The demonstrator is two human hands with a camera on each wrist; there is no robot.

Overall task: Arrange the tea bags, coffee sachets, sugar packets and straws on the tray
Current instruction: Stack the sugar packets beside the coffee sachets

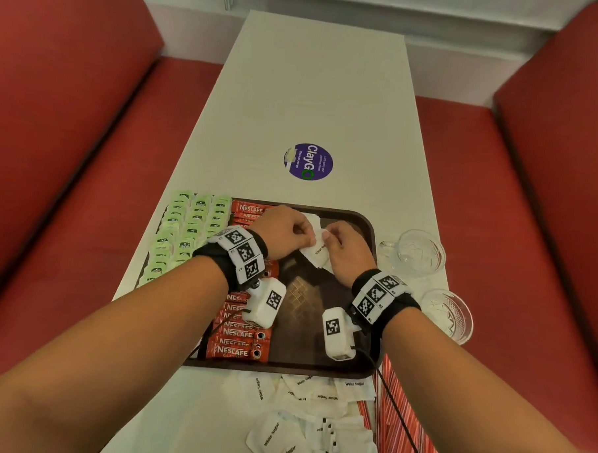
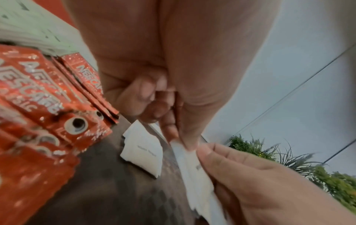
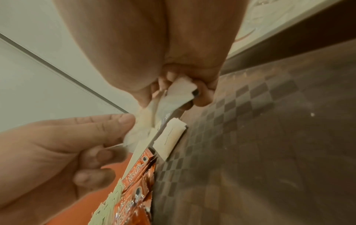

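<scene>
- Head view: a long white table runs between red bench seats and carries a round purple "ClayGO" sticker. Over the brown tray the left hand and right hand pinch white paper sugar packets marked "White Sugar", their long axis slanting from the grip toward the right wrist. Left of the grip lie red "NESCAFE" coffee sachets and, further left, green tea bags. Loose sugar packets and red-striped straws lie nearer the person; two glass cups stand to the right.
- Left wrist view: thumb and forefinger nip a packet's corner; another flat packet lies just beside on the checker-textured tray.
- Right wrist view: curled fingers clamp folded packets.
</scene>
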